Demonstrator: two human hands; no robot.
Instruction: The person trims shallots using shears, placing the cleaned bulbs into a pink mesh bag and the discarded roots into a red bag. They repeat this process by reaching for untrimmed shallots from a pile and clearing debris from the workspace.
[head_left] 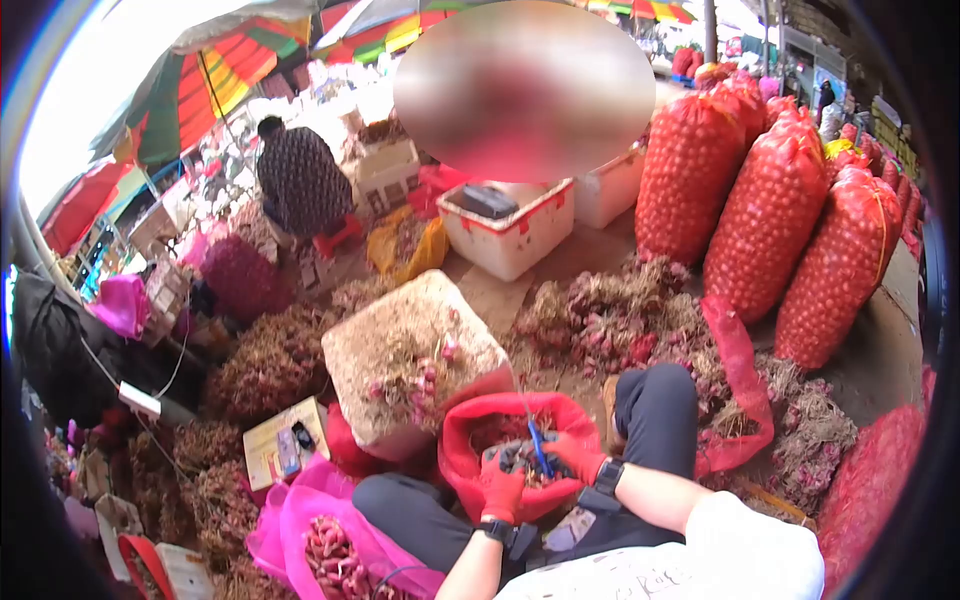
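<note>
Both of my hands wear red gloves with grey fingers and are over an open red sack (465, 420) between my legs. My right hand (570, 457) is closed on a blue-handled tool (540, 447), which points up and away. My left hand (503, 485) is just left of it, its fingers curled round something I cannot make out. Beyond the sack, a white foam block (400, 320) bears shallots (428, 385) with dry roots and stalks. A pink mesh bag (290, 515) holding red shallots (335, 558) lies by my left leg.
Tall red net sacks (690, 170) of bulbs stand at the right. Heaps of shallots (620, 315) lie ahead and at the left. A white crate (510, 235) stands beyond the block. A person (300, 180) sits at the back left. Two phones rest on a board (265, 445).
</note>
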